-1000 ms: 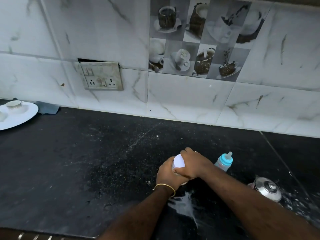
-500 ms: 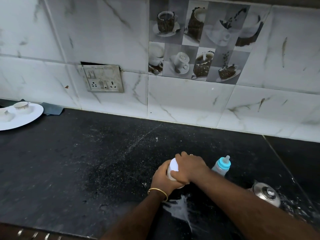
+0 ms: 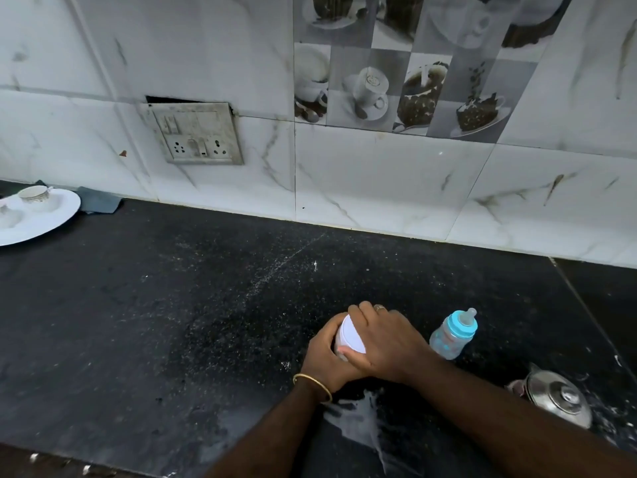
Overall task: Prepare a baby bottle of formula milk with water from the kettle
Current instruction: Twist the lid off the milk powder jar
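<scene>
Head view: left hand (image 3: 327, 357) grips the formula tub (image 3: 348, 336) on the bench (image 3: 172, 322), right hand (image 3: 386, 339) clasps its white lid, likely twisting; baby bottle (image 3: 451, 336) capped beside, kettle (image 3: 555, 398) near; next needs lifting the lid

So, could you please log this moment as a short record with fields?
left hand: grips the side of the white container
right hand: curled over the container's lid
baby bottle: upright to the right, blue cap and teat on
kettle: steel, lidded, near right
countertop: black, with a white spill below the wrists
</scene>
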The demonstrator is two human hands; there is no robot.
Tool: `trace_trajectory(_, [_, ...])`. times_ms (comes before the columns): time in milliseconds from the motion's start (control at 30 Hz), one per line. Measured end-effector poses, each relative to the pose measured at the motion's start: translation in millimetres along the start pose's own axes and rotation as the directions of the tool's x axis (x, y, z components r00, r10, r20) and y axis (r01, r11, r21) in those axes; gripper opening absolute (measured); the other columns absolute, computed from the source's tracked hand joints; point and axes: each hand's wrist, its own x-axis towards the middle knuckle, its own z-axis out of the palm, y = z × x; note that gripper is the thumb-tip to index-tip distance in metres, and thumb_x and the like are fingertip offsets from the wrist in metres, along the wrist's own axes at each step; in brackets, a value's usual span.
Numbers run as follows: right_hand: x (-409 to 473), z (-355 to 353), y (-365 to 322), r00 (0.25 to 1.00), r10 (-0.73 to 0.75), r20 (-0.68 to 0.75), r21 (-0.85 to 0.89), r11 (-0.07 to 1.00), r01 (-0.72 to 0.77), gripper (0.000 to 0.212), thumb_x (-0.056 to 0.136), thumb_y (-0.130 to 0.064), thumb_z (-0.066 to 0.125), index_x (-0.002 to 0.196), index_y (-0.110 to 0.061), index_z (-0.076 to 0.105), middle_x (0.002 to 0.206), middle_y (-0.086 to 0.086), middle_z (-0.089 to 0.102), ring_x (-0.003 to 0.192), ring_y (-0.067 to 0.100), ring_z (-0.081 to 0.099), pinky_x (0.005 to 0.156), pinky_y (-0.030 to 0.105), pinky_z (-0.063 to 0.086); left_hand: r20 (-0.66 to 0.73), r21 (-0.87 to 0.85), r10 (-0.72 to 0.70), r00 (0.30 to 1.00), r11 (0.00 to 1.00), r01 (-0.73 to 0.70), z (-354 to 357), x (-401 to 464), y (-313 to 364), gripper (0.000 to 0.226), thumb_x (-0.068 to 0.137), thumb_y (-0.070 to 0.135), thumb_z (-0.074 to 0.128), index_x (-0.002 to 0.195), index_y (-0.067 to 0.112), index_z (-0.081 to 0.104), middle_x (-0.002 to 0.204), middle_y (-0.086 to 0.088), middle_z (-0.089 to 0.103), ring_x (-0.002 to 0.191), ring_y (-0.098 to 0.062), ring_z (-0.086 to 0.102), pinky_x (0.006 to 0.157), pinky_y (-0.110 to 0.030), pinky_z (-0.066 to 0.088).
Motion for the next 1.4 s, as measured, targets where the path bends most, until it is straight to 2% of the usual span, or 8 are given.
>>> trace_trajectory(167, [1.1,-27.5,17.2,0.955,-0.215,0.205,0.112,0.974,0.195,0.07,0.089,-0.056,0.045,0.148,-0.022,0.029,0.137,0.005,0.041,0.112,0.027,0.049,0.094,0.045,0.044,0.016,0.029,-0.014,1.0,0.999,0.013,-4.1,0.8,-1.2,0.075,0.053,0.019,0.097,0.118,0.03,0.062,0.114,0.008,0.071,0.109,-0.01,0.066,0.094,-0.036,0.055])
trace_trajectory(300, [5.8,-49.6,-0.6,0.954,0.074,0.291,0.029,0.996,-0.086,0.087,0.078,-0.079,0.046,0.146,-0.025,0.034,0.134,0.003,0.049,0.112,0.029,0.059,0.084,0.043,0.047,0.056,0.037,-0.052,0.997,0.998,0.05,-5.5,-0.8,2.7,0.087,0.045,0.033,0.096,0.124,0.033,0.058,0.117,0.012,0.07,0.11,-0.005,0.064,0.091,-0.027,0.054])
trace_trajectory(467, [15.8,-64.6,-5.1,0.881,0.025,0.473,0.162,0.98,-0.115,0.08,0.068,-0.026,0.079,0.137,-0.041,0.042,0.131,-0.005,0.045,0.117,0.025,0.049,0.083,0.044,0.054,0.047,0.053,-0.089,0.995,0.995,0.087,-4.5,-0.5,6.1,0.087,0.042,0.035,0.097,0.12,0.034,0.061,0.115,0.014,0.07,0.106,0.001,0.064,0.086,-0.02,0.051])
trace_trajectory(600, [18.4,-65.5,-5.9,0.876,0.254,0.409,0.066,0.95,-0.306,0.085,0.072,-0.064,0.067,0.142,-0.028,0.038,0.136,0.002,0.046,0.117,0.028,0.055,0.087,0.043,0.051,0.063,0.038,-0.1,0.993,0.995,0.097,-6.5,-0.4,7.8,0.086,0.043,0.033,0.097,0.121,0.033,0.06,0.113,0.012,0.071,0.103,0.0,0.066,0.084,-0.016,0.053])
trace_trajectory(767, [17.1,-69.3,-9.4,0.863,0.079,0.498,0.13,0.978,-0.164,0.081,0.067,-0.034,0.079,0.139,-0.037,0.041,0.14,-0.003,0.042,0.122,0.024,0.046,0.087,0.045,0.053,0.061,0.058,-0.092,0.994,0.994,0.089,-6.6,-1.7,8.9,0.085,0.044,0.032,0.098,0.12,0.038,0.059,0.114,0.015,0.07,0.105,0.005,0.063,0.083,-0.01,0.049])
trace_trajectory(900, [16.7,-68.3,-15.8,0.844,0.301,0.444,0.034,0.936,-0.351,0.081,0.074,-0.067,0.064,0.141,-0.028,0.04,0.135,0.001,0.049,0.119,0.027,0.054,0.089,0.044,0.05,0.068,0.048,-0.111,0.991,0.993,0.108,-7.6,-2.4,9.3,0.087,0.043,0.03,0.098,0.122,0.033,0.06,0.113,0.012,0.07,0.103,0.0,0.065,0.081,-0.013,0.051])
trace_trajectory(1200, [13.7,-64.2,-14.9,0.855,0.273,0.44,0.074,0.938,-0.338,0.077,0.073,-0.059,0.068,0.14,-0.033,0.04,0.133,0.001,0.051,0.116,0.025,0.055,0.082,0.04,0.047,0.075,0.013,-0.106,0.991,0.994,0.105,-8.8,-3.5,9.4,0.087,0.041,0.031,0.099,0.119,0.036,0.06,0.112,0.011,0.071,0.106,-0.006,0.066,0.092,-0.03,0.057])
trace_trajectory(1400, [10.2,-74.2,-7.3,0.93,0.015,0.368,0.158,0.984,-0.079,0.073,0.065,-0.014,0.079,0.124,-0.04,0.045,0.121,-0.007,0.045,0.109,0.019,0.047,0.071,0.04,0.053,0.094,0.047,-0.142,0.985,0.989,0.138,-9.3,-4.0,13.7,0.092,0.041,0.038,0.099,0.122,0.034,0.058,0.115,0.013,0.069,0.107,-0.003,0.064,0.089,-0.025,0.055])
